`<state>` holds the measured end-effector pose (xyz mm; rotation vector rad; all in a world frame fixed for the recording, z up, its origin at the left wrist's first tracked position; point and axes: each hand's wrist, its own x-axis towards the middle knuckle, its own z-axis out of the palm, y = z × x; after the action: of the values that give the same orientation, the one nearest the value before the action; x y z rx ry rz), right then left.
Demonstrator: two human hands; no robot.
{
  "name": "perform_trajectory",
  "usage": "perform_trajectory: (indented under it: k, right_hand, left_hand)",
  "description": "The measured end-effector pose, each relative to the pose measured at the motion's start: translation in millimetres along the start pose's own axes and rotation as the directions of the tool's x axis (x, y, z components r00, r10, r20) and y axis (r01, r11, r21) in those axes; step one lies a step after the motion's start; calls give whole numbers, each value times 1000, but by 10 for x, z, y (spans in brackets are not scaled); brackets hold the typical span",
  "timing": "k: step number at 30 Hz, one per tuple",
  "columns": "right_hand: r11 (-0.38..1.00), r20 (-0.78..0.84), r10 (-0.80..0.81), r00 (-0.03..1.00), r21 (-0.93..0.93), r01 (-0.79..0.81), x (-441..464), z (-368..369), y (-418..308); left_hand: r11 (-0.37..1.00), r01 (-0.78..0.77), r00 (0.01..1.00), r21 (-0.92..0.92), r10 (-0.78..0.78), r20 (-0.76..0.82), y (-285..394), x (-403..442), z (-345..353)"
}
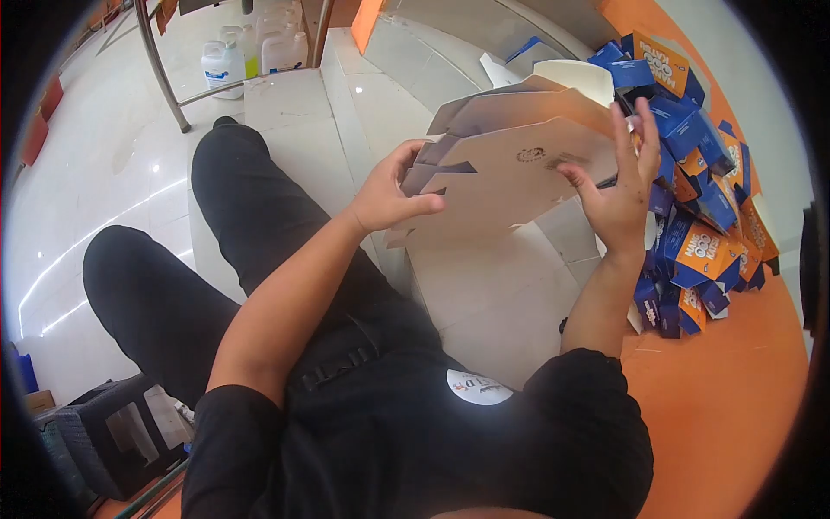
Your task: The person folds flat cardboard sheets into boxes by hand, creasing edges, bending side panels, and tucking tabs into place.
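Note:
Several flat, unfolded cardboard box blanks [510,164] stand tilted in front of me, their plain pale sides facing me and a small dark print on the nearest one. My left hand [391,192] grips their left edge, thumb on the near side and fingers behind. At the right end, my right hand [621,190] is open, fingers spread and pointing up, the thumb by the near face of the front sheet. Whether the right thumb presses on the cardboard I cannot tell.
Folded blue and orange boxes [700,246] lie piled on the orange surface [692,406] to the right. White plastic jugs [223,67] stand beyond a metal rail [160,69]. A dark woven basket [108,432] is at lower left. My legs extend over the tiled floor [130,199].

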<state>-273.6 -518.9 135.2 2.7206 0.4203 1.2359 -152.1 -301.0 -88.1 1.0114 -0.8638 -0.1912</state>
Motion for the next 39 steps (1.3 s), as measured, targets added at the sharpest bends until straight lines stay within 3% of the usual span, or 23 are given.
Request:
perform_trajectory:
  k: [2, 5, 8, 11, 14, 17, 20, 23, 24, 25, 26, 27, 29, 31, 34, 35, 39]
  right_hand:
    - [1000, -54, 3, 999, -12, -4, 27, 37, 38]
    - [999, 10, 33, 999, -42, -32, 62, 34, 125]
    - [1000, 156, -2, 988, 5, 1, 82, 49, 307]
    - [993, 156, 119, 981, -27, -116, 126, -11, 333]
    - [994, 183, 108, 977, -20, -106, 156, -64, 404]
    - [841, 353, 367, 861, 269, -469, 61, -99, 434]
    - [975, 8, 213, 977, 59, -213, -115, -180, 401]
    - [897, -252, 440, 862, 162, -410, -682, -175, 568]
    - [776, -199, 561, 803, 463, -427, -1011, -81, 731]
    - [570, -105, 654, 749, 719, -398, -1352, 76, 870]
    - [378, 70, 715, 696, 798, -469, -1626, 220, 866]
    - [167, 253, 733, 632, 833, -527, -1849, 385, 855]
    - [134, 415, 682, 602, 739, -660, -2159, 785, 807]
    - [-22, 493, 656, 571, 769, -638, -2269, 1045, 622]
    - [233, 353, 652, 671, 749, -621, -2078, 1285, 505]
    - [207, 343, 673, 655, 763, -613, -2004, 1271, 512]
    - [177, 349, 696, 627, 764, -621, -1708, 1166, 538]
  left_hand:
    - [984, 150, 988, 95, -153, 23, 107, 7, 14]
    - [939, 142, 984, 314, -169, 60, 70, 25, -24]
    - [974, 203, 979, 105, -204, 3, 64, 4, 50]
    - [970, 214, 975, 115, -219, 32, 24, 6, 22]
    - [952, 303, 953, 41, -303, 15, 56, -12, 48]
    - [973, 228, 974, -18, -228, -8, 17, -12, 55]
    - [965, 260, 966, 32, -260, -9, 14, -2, 20]
    - [965, 260, 966, -23, -260, -5, 35, -1, 43]
    - [967, 254, 967, -26, -255, -14, 25, 7, 44]
    - [968, 249, 968, -25, -249, -26, -10, 5, 36]
    - [969, 247, 968, -22, -248, -38, -45, 0, 20]
    - [966, 257, 965, -13, -257, -42, -77, 3, 3]
    - [957, 289, 956, -3, -288, -51, -137, -13, -21]
    - [962, 269, 962, -38, -270, -42, -96, -13, -14]
    - [965, 263, 961, -4, -263, -89, -57, -1, -28]
    - [964, 265, 959, 24, -261, -114, -56, 1, -34]
    - [988, 44, 973, 148, -9, -232, -94, 88, -87]
